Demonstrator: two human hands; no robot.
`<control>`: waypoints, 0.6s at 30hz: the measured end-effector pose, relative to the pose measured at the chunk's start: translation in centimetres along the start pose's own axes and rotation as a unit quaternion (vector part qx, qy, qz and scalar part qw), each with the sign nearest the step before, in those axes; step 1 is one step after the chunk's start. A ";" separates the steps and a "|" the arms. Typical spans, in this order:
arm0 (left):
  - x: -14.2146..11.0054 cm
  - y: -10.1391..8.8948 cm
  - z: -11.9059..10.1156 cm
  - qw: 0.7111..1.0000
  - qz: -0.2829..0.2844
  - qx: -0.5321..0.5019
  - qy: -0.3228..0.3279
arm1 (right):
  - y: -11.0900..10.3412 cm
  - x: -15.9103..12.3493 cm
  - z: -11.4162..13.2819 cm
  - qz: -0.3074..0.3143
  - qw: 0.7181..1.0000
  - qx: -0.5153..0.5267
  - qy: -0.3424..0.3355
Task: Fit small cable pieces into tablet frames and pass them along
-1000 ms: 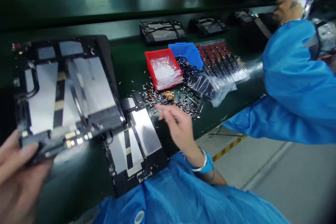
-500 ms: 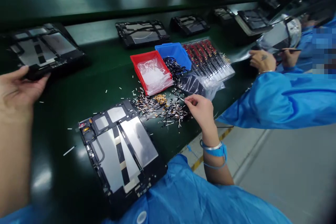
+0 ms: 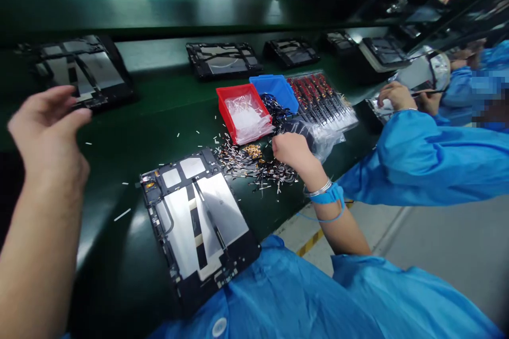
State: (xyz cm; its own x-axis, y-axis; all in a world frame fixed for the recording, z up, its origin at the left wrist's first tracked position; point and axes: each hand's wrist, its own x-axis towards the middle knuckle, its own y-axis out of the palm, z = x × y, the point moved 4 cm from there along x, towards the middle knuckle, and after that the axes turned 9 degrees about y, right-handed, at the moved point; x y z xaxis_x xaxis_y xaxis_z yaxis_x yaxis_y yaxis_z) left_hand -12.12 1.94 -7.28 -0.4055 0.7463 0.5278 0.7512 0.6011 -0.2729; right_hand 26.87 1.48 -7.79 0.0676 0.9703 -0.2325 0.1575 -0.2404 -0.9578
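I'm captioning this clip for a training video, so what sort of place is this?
Probably an electronics factory assembly line: opened tablet casings lie along a long green workbench, people wear blue smocks, and a wrist strap with a cord suggests static protection.

Right hand [image 3: 293,151] above scattered metal pins [image 3: 254,167]; red bin [image 3: 223,111] beyond, tablet housing [image 3: 222,206] beside.

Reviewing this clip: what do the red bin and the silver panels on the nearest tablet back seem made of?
The red bin looks like moulded plastic: uniform glossy colour, thin smooth walls. The silver panels look like metal sheet or foil tape: flat, with a bright, soft sheen; the look can't settle which.
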 end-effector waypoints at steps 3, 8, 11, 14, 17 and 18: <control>-3.4 1.6 -4.8 0.994 0.060 -0.083 -0.030 | -1.4 -1.0 -1.2 -0.008 1.000 0.001 0.005; -10.2 4.8 -11.2 0.939 0.321 -0.126 -0.002 | -4.4 -4.3 -2.1 -0.045 0.970 0.238 -0.006; -13.4 6.3 -12.5 0.899 0.398 -0.181 -0.026 | -5.0 -5.7 0.4 -0.006 0.901 0.425 -0.083; -15.3 7.4 -12.0 0.859 0.419 -0.253 -0.147 | -4.5 -6.0 3.8 0.040 0.848 0.510 -0.135; -15.6 7.6 -11.0 0.841 0.400 -0.270 -0.244 | -4.0 -6.1 5.9 -0.008 0.836 0.533 -0.134; -15.4 7.6 -10.8 0.843 0.390 -0.269 -0.254 | -4.0 -6.4 6.2 -0.053 0.836 0.528 -0.137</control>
State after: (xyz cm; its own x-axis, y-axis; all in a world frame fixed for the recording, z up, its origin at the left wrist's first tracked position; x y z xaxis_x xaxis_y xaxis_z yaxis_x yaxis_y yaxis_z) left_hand 5.47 -8.10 -8.83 0.2537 0.9627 -0.0939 0.9646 -0.2445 0.0989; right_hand 19.72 -3.55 -3.53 -0.1430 0.9893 -0.0278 -0.8199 -0.1342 -0.5566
